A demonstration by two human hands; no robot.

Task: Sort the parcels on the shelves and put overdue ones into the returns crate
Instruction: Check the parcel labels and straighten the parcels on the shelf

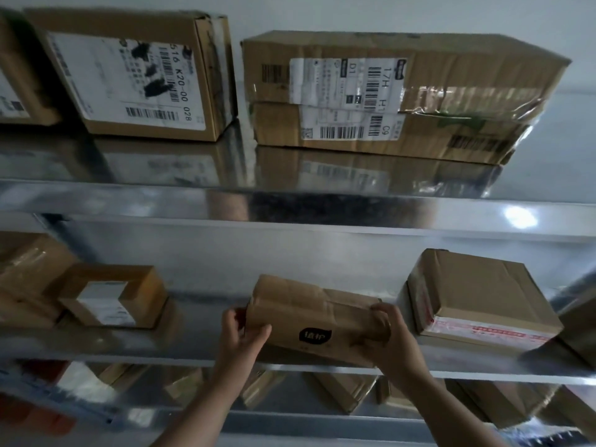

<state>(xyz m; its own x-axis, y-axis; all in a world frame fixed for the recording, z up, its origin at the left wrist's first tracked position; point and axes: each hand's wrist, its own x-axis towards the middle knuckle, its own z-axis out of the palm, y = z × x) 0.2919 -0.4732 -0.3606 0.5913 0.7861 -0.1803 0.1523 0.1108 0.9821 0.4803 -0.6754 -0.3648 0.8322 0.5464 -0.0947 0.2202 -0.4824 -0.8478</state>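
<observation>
Right, head view: both hands are on the brown parcel point(317, 321) at the front edge of the middle shelf point(322, 366). Left hand point(240, 333) curls round its near-left corner, right hand point(392, 333) clamps the right end, probably so it can be tilted to find its label. Upstairs, the labelled box point(129, 75) and stacked flat cartons point(396, 98) face outward, readable. No returns crate in sight.

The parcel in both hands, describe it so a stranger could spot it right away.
On the middle shelf, find the crumpled brown parcel gripped between the left hand and right hand. Unlike its neighbours, it is tilted and bears a black logo.
</observation>
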